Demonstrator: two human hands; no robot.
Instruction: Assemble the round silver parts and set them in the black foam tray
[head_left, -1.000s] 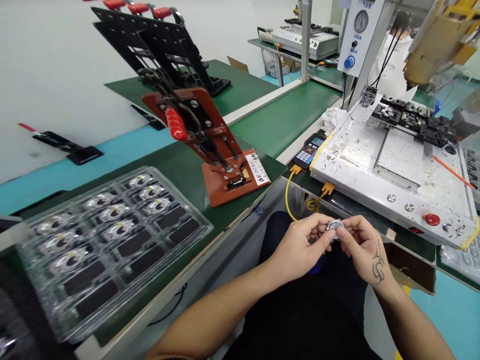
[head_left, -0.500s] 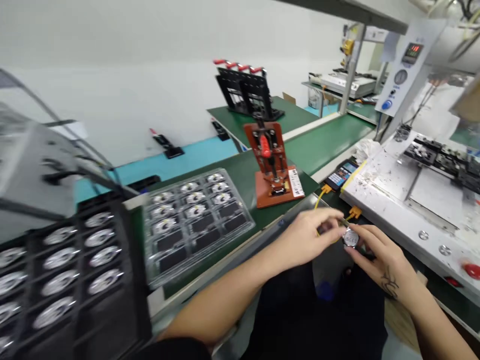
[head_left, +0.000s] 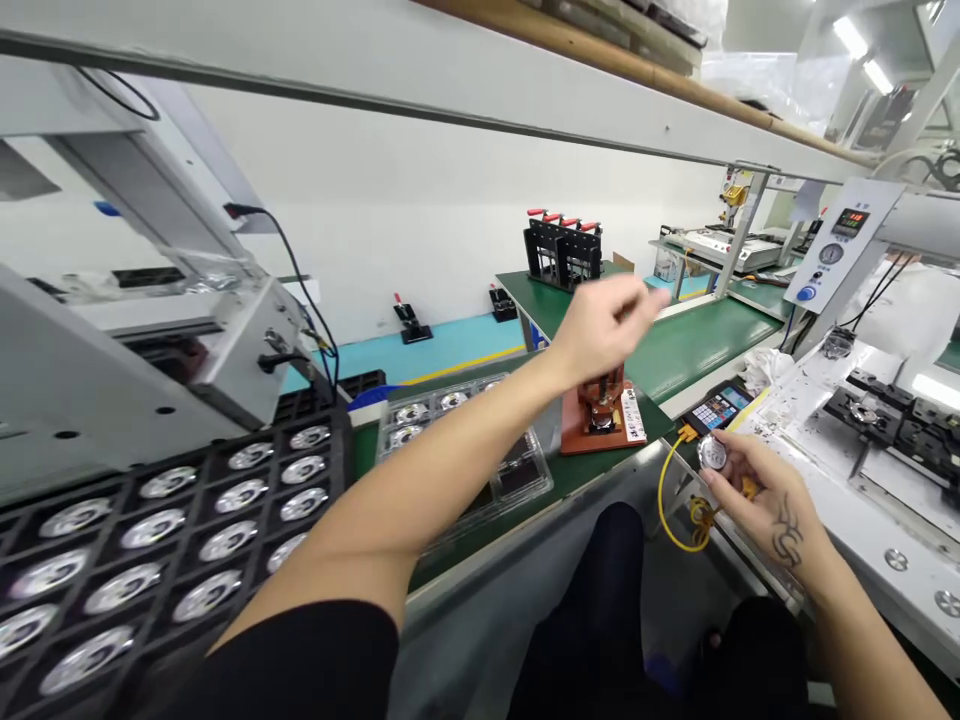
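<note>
My right hand (head_left: 761, 495) pinches a small round silver disc (head_left: 712, 453) between thumb and fingers, its marked face turned up; the exact kind is unclear. My left hand (head_left: 609, 325) is raised over the red-brown clamp fixture (head_left: 577, 428), its fingers curled and blurred. It covers the fixture's upper part and handle, so what the fingers hold, if anything, is hidden. Behind my left forearm lies a clear plastic tray (head_left: 544, 480) with round parts in some pockets. A yellow cable (head_left: 661, 500) hangs below the disc, near my right hand.
A black tray (head_left: 341, 450) of shiny round parts fills the lower left. At right stands a white machine (head_left: 810, 470) with a control panel (head_left: 844, 245). A keypad device (head_left: 716, 408) lies beside it. Black fixtures with red handles (head_left: 562, 250) stand farther back.
My left hand has left the disc and moved up and left to the clamp fixture. My right hand still holds the disc. The view has tilted up and shifted left.
</note>
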